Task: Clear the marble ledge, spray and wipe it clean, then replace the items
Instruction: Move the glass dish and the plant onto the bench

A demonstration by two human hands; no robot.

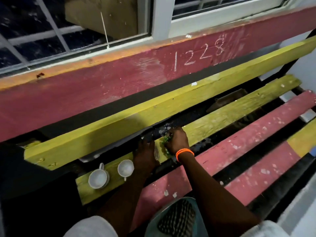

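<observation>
Two white cups (97, 178) (125, 167) stand on a yellow bench slat (222, 115) at lower left. My right hand (177, 140), with an orange band at the wrist, curls its fingers round a small green leafy thing (165, 140) on that slat. My left hand (145, 155) lies just left of it, fingers stretched toward the dark speckled marble ledge (160, 130) seen through the gap between slats. What the left fingertips touch is hidden in shadow.
The bench has yellow and red slats (239, 146) with dark gaps between them. A red board chalked "1228" (119, 82) and a barred window (51, 31) rise behind. A striped cloth on a teal thing (176, 218) lies near my body.
</observation>
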